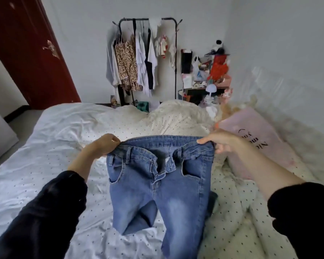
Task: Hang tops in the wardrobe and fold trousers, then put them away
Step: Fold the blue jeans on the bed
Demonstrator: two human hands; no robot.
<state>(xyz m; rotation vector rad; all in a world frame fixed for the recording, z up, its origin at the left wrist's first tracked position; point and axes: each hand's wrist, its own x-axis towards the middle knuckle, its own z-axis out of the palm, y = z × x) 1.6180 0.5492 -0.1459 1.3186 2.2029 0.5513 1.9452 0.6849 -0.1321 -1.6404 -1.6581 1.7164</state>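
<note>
Blue jeans [157, 186] are held up by the waistband over the bed [45, 146], fly open. One corner is pinched by the left hand [105, 144], the other by the right hand [221, 141].

Open bed to the left, clutter to the right and ahead

Left of the left hand [104, 144] the bed [45, 139] lies flat under a smooth dotted sheet, giving open passage out to its edge. Between the two hands the jeans [157, 186] hang down and block the middle. Just beside the right hand [223, 142], a pink pillow [258, 141] and the bunched quilt [178, 116] crowd that side. Well ahead of both hands, past the bed, stand a clothes rack [144, 58] full of hanging garments and a piled side table [206, 75].
</note>
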